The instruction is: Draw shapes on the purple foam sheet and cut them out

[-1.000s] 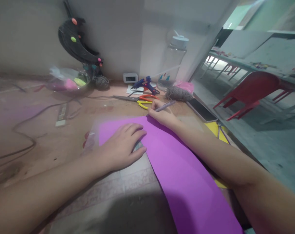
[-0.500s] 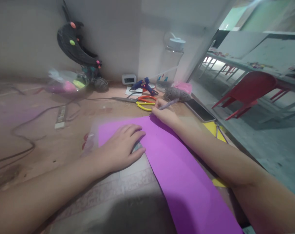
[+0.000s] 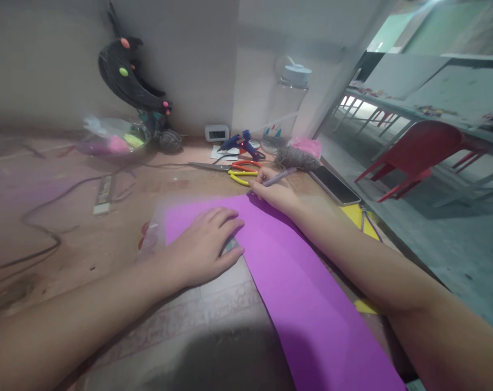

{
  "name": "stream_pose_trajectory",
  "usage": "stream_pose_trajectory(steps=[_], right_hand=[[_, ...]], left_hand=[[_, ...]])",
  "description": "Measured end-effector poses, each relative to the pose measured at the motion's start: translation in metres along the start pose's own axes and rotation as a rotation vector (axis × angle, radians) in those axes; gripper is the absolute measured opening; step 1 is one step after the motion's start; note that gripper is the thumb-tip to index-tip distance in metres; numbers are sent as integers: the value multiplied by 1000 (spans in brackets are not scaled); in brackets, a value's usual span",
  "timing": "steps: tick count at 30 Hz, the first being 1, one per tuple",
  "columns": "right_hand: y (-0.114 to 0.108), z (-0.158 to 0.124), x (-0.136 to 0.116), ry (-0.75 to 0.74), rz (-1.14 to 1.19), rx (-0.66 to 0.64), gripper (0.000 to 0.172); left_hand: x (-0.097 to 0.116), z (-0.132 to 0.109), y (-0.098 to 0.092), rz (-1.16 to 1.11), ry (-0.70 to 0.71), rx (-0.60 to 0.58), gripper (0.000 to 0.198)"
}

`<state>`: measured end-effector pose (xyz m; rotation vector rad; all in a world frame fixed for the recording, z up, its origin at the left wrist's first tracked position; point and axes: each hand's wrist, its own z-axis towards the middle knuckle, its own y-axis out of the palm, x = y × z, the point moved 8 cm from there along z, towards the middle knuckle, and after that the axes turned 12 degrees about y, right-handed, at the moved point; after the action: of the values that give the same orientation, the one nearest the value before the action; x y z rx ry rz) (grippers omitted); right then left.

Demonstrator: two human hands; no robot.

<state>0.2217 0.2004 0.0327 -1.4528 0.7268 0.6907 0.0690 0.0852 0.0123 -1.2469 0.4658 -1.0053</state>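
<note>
A long sheet of purple paper (image 3: 299,282) runs from the middle of the table towards the lower right. My left hand (image 3: 208,247) lies on the paper's left part, fingers spread and holding nothing. At the paper's far edge, my right hand (image 3: 273,190) is closed around a pen (image 3: 279,176), its tip down by the edge and partly hidden by the fingers. Beneath the paper and my left forearm is a translucent plastic sheet (image 3: 214,309). Just beyond my right hand lie orange-handled scissors (image 3: 214,166) and a yellow-handled tool (image 3: 239,178).
A blue glue gun (image 3: 240,142), a small digital clock (image 3: 216,133), a clear bottle (image 3: 286,103) and grey yarn (image 3: 296,158) stand along the back. A phone (image 3: 335,185) lies at the right edge. A dark crescent ornament (image 3: 120,70) and a black cord (image 3: 53,239) are leftward. A red chair (image 3: 417,149) stands beyond.
My right hand with the pen has shifted slightly left along the paper's far edge. My left hand stays in place on the paper. The view has moved a little.
</note>
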Motion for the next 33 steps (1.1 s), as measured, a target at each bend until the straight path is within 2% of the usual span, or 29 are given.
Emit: stream_pose_trajectory(steps=[6, 17, 22, 25, 29, 33], right_hand=[[3, 1, 2, 1, 3, -28, 23], [-8, 6, -1, -9, -113, 96, 25], [-9, 7, 3, -16, -69, 102, 23], [-10, 12, 10, -21, 44, 100, 21], [-17, 20, 7, -14, 166, -13, 19], [-27, 24, -5, -9, 112, -205, 13]], left_hand=[[0, 0, 0, 8, 5, -3, 45], [0, -1, 0, -1, 4, 4, 46], [-1, 0, 0, -5, -5, -15, 47], [0, 0, 1, -9, 4, -10, 47], [-1, 0, 0, -3, 3, 5, 47], [-1, 0, 1, -5, 5, -4, 47]])
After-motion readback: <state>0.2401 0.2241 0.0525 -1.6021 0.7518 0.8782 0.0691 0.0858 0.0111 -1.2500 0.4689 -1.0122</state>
